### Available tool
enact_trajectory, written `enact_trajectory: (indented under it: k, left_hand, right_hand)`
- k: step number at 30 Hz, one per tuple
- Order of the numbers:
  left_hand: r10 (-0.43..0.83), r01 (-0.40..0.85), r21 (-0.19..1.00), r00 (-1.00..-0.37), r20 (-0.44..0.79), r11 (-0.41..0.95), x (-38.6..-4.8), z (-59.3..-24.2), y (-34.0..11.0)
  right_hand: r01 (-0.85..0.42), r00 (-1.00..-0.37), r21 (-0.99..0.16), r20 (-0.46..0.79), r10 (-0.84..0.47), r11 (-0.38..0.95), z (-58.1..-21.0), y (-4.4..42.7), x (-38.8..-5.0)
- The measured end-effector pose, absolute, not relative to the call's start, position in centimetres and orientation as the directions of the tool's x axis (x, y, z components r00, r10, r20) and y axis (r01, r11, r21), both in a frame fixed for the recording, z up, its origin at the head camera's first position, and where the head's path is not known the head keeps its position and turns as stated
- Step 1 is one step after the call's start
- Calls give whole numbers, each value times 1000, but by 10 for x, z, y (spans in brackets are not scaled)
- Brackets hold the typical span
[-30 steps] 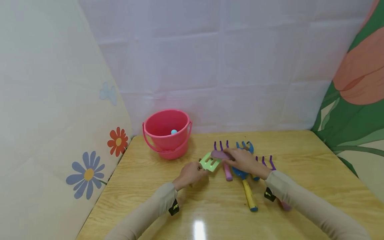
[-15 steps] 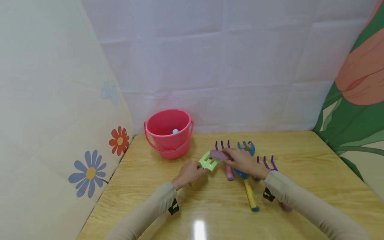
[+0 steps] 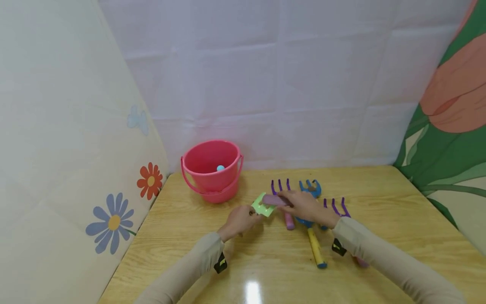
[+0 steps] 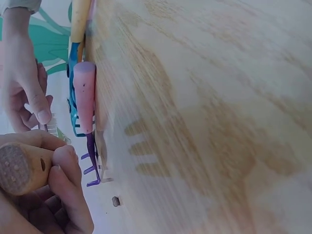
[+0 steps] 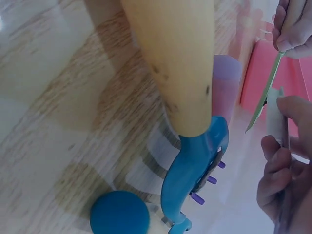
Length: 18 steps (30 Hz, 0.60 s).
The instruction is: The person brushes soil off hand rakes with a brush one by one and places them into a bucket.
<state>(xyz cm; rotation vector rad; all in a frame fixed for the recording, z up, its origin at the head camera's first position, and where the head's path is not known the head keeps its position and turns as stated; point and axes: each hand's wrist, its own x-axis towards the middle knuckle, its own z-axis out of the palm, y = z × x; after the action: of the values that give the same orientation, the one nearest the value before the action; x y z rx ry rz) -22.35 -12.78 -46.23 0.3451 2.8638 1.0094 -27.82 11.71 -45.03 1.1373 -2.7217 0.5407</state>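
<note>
Low over the table, my left hand (image 3: 240,219) grips the wooden handle (image 4: 24,168) of a small hand fork with a flat light green head (image 3: 258,207). From the other side, my right hand (image 3: 303,206) holds a mauve brush (image 3: 274,200) over the green head. In the right wrist view the brush's pale bristles (image 5: 276,117) face the green head (image 5: 265,95), very close to it or touching. Under and beside the right hand lie a purple-tined rake with a pink handle (image 3: 290,221) and a blue-headed tool with a yellow handle (image 3: 316,249).
A pink bucket (image 3: 214,183) with a light blue round tip (image 3: 220,168) showing inside stands at the back left. Another purple-tined rake (image 3: 343,207) and a blue fork head (image 3: 314,190) lie at the right. A small dark crumb (image 4: 115,201) sits on the wooden table (image 3: 182,253).
The brush has slid slightly left and down across the green fork head with the right hand. My left hand stays in about the same place, still gripping the fork.
</note>
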Motion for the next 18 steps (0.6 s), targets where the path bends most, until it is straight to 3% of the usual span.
enact_trajectory:
  k: [7, 18]
  left_hand:
    - [246, 209, 613, -969, 25, 762, -223, -464, -129]
    - [244, 202, 629, -969, 19, 751, -222, -462, -131]
  right_hand:
    - [-680, -733, -268, 270, -625, 682, -449, 120, -281]
    - [-700, -714, -271, 283, -640, 661, -445, 120, -277]
